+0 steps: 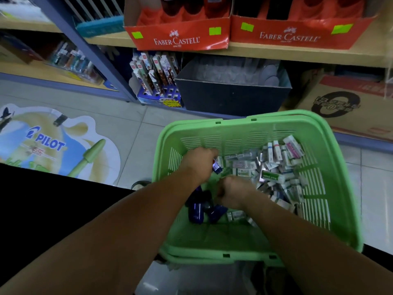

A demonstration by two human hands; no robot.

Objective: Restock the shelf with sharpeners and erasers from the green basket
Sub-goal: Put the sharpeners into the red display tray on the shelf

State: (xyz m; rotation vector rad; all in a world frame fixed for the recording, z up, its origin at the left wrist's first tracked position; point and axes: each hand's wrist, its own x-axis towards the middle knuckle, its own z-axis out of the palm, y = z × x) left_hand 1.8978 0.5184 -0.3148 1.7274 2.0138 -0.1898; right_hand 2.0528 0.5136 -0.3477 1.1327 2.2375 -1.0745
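Two red boxes (178, 37) on the shelf (255, 53) read "FABER-CASTELL", and a floor sticker (51, 143) reads "PILOT". Both forearms reach down into the green basket (234, 128) in front of the shelf. The left hand (198, 163) curls round a blue sharpener (217, 168). The right hand (234, 193) is curled beside more sharpeners (197, 209); whether it holds anything cannot be told. Wrapped erasers (274, 165) fill the basket's right side.

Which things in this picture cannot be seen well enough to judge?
Head view, right hand: its curled fingers hide whether it holds anything.
Head view, blue item in the left hand: mostly covered by the hand.
Head view, erasers in the green basket: print too small, blurred.
Head view, dark box: contents blurred.
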